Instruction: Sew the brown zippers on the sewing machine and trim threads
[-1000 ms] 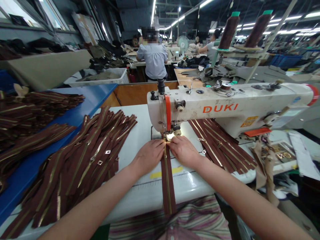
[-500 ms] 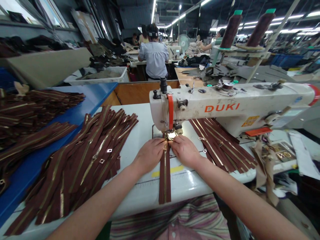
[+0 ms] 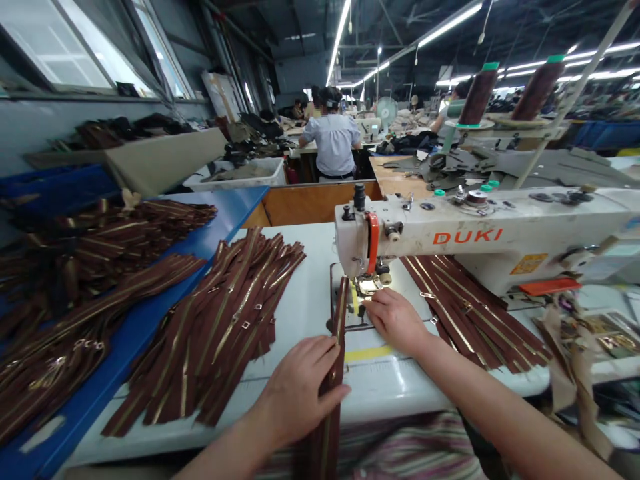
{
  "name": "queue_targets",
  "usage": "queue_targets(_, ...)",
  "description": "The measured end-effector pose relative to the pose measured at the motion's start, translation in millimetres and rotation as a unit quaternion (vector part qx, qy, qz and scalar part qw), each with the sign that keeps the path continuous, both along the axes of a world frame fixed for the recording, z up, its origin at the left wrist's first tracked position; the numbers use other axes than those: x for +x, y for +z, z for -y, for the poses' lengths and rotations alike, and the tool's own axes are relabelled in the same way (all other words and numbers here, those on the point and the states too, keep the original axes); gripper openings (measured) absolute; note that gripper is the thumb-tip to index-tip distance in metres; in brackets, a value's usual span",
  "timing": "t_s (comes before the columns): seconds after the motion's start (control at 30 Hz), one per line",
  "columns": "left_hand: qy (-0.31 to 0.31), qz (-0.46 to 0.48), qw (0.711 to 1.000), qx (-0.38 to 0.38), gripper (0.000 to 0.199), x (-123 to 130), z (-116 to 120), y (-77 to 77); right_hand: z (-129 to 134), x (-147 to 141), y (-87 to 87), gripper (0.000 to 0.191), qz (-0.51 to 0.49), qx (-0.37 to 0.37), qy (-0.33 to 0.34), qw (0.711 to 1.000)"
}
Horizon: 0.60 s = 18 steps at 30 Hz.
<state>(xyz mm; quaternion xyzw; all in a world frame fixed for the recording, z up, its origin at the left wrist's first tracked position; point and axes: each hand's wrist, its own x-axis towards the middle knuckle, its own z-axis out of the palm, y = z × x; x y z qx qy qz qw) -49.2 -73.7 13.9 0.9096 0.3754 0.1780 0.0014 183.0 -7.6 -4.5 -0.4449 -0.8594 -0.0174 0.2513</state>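
Left hand (image 3: 297,390), lower middle of frame: fingers curled around a single brown zipper (image 3: 341,313) with brass teeth, tape gripped between fingers and thumb. Zipper runs up to just beside the sewing machine's foot (image 3: 369,287) and down past the near edge of the white table (image 3: 305,313), out of frame at the bottom.

Right hand (image 3: 395,321): open, fingers together and pointing at the foot, just right of the zipper, not gripping anything. Hands well apart from each other. A yellow strip (image 3: 369,353) on the table lies below the right hand.

White DUKI sewing machine (image 3: 465,237) takes up the right side. Under its arm, a pile of brown zippers (image 3: 470,313). Left of the hands, a second pile (image 3: 220,327) on the white table, with small metal sliders showing. More brown zippers (image 3: 100,247) heaped on a blue table (image 3: 235,203), left side of frame.

Upper right: two thread spools (image 3: 479,93) (image 3: 539,87) on a stand. Far back, mid-frame: a co-worker (image 3: 334,143) in a pale shirt, seated at another bench, facing away.
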Motion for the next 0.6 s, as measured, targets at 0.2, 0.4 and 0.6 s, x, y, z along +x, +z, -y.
queue_targets(0.2,0.019,-0.004,0.999,0.037,0.043,-10.9,46.4,-2.7,6.2,-16.1,2.4,0.034,-0.016,0.019,0.087,0.996)
queue_targets(0.4,0.05,0.04,0.998,-0.019,0.044,-17.1,45.4,1.4,9.5,-27.4,0.1,0.037,0.008,-0.056,0.089,0.994)
queue_targets(0.6,0.268,0.126,0.914,-0.277,0.025,-69.2,-2.0,52.3,37.2,-20.9,4.4,0.041,-0.059,-0.041,0.091,0.993)
